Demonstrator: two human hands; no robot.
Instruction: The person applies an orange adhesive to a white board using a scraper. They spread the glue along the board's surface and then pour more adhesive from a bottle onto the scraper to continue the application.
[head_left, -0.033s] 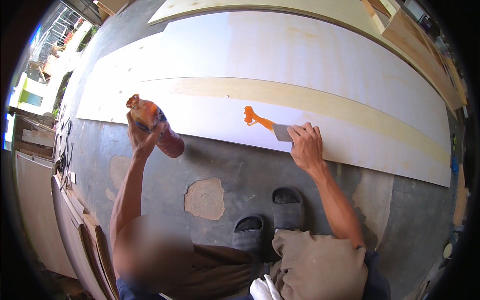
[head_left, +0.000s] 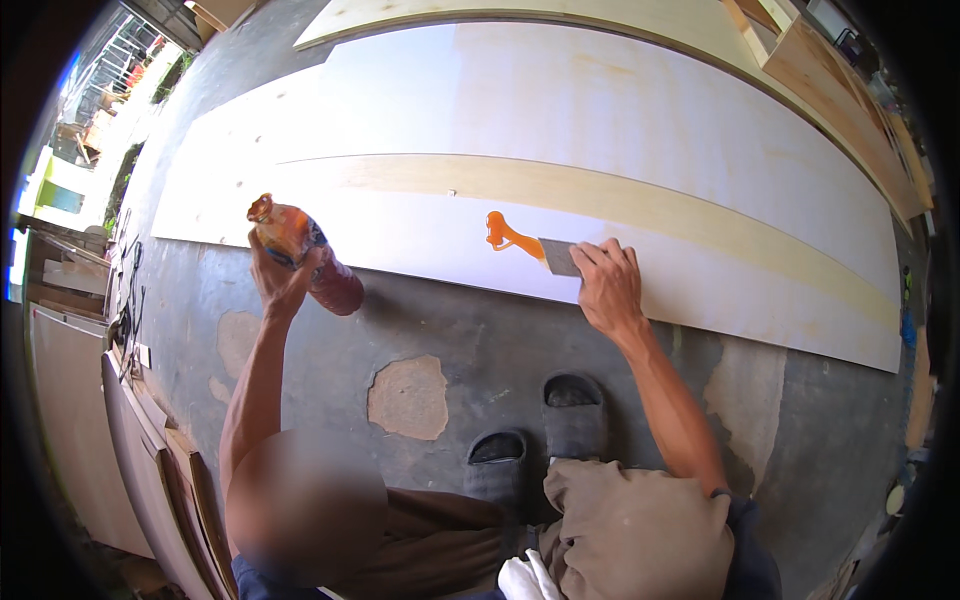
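My left hand (head_left: 278,283) is raised over the floor and grips a plastic bottle (head_left: 300,252) of orange-brown liquid, tilted with its cap up and to the left. My right hand (head_left: 608,287) rests on the near edge of a large white board (head_left: 600,110) and holds a flat metal scraper (head_left: 560,257). The blade's tip touches a blob of orange glue (head_left: 503,233) lying on the white surface. A bare pale wood strip (head_left: 660,208) runs along the board just beyond the glue.
The board lies on a grey concrete floor with worn patches (head_left: 408,397). My feet in dark sandals (head_left: 575,412) stand close to its edge. Wooden panels lean at the left (head_left: 70,420), and more boards lie at the top right (head_left: 840,90).
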